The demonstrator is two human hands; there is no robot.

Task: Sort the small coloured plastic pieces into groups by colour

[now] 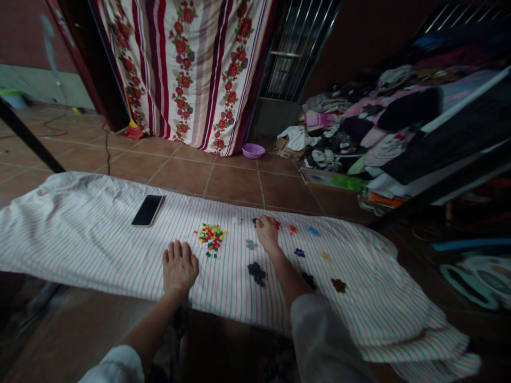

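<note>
My left hand (179, 267) rests palm down on the striped cloth (120, 255), fingers stretched, just below a mixed pile of small coloured pieces (210, 238). At a small green pile (254, 221), the fingers of my right hand (267, 231) are bent together; anything in them is too small to make out. Close by lie a white pile (237, 220), a grey pile (251, 244) and a dark grey pile (256, 273). A red pile (278, 225) is partly hidden behind the right hand. Further right are orange (293, 229), light blue (313, 231) and dark blue pieces (299, 252).
Beige pieces (325, 256), brown pieces (339, 285) and black pieces (308, 280) lie nearer the right side. A phone (148, 210) sits at the left. Beyond the cloth are a purple basin (253, 151), a floral curtain (183, 69) and heaped clothes (359, 117).
</note>
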